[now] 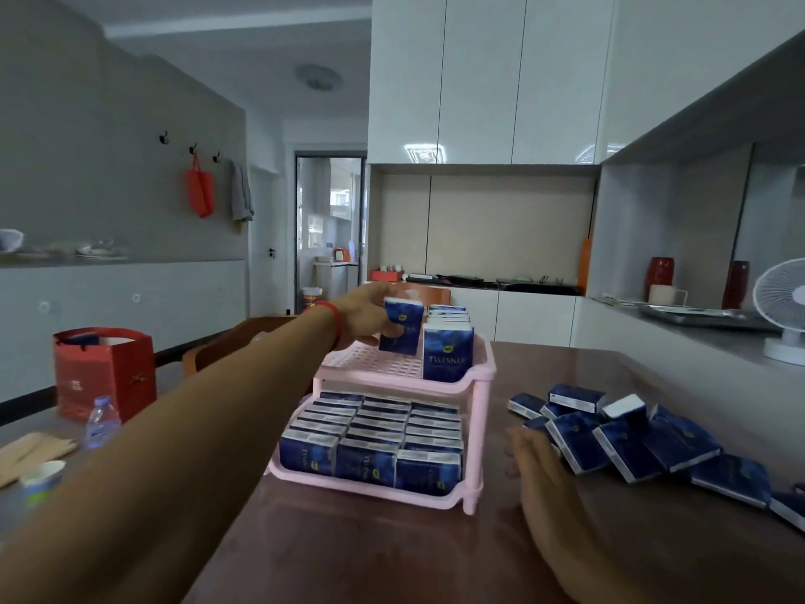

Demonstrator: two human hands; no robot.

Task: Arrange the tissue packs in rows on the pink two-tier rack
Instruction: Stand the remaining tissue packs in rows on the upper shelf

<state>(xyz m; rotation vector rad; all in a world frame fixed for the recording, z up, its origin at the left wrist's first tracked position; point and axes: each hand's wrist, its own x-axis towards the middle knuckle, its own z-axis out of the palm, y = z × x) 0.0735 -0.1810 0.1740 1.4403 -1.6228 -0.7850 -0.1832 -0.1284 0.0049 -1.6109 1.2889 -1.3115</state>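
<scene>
Brown tabletop (566, 385) fills the foreground of a kitchen-dining room with white cabinets behind. On it stands the pink rack (475, 433). Its lower tier is packed with blue tissue packs standing upright in three rows (370, 442). On the upper tier one row (448, 342) runs along the right side, front to back, and the rest of that tier's perforated floor is bare. The left hand (370, 318), a red band at its wrist, reaches over the upper tier with fingers closed on one pack (400, 326), held upright just left of the row and just above the tier floor; whether it touches the floor cannot be told. The right hand (538, 462) lies low over the table right of the rack, fingers spread and holding nothing, its fingertips right beside a loose pile of packs (631, 438) scattered across the table's right side. On the left are a red gift bag (104, 372), a water bottle (102, 422) and a paper cup (41, 479). A white fan (784, 307) sits on the counter at right.
</scene>
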